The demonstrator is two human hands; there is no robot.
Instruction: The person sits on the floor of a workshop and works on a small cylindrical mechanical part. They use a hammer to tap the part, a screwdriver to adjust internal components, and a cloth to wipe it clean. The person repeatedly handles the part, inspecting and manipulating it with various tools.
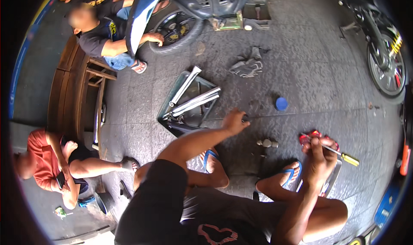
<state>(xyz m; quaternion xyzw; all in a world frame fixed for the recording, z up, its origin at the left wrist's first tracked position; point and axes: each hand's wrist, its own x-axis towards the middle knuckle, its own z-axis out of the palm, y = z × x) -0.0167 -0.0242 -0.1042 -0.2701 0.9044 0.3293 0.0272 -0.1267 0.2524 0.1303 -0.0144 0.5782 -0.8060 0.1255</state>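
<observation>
Two bare hands in view, well apart, both over a dark grey tiled floor (301, 75). Right hand (317, 155): fingers curled around a glossy red part (315, 134), which shows in patches past the fingertips; its full shape is hidden. A screwdriver with a translucent yellow handle (349, 159) and thin metal shaft sits in the same grip, handle projecting to the right and slightly toward the wearer. Left hand (234, 123): arm extended forward, fingers bent in a narrow pose; a small dark round piece (245, 118) shows at the fingertips. Cannot tell whether it is gripped or only touched.

Near the hands: a stubby metal piece with rounded ends (267, 143) lies on the floor between them. Beyond it, a round blue cap (281, 103). Below the right hand, a pale-rimmed shallow tray (332, 178), partly covered by the wearer's arm and leg. Left of the left hand, a dark green rectangular tray (164, 108) carries several shiny silver tubes (196, 102), some crossing its rim.

Farther out: a crumpled grey cloth (248, 67) ahead on the floor; a black-tyred motorcycle wheel (177, 32) with a seated person's hand (155, 39) near the tyre; a brown wooden bench (64, 94) at left; a second person in a red shirt (41, 159) seated lower left; a black motorcycle (378, 42) at right.
</observation>
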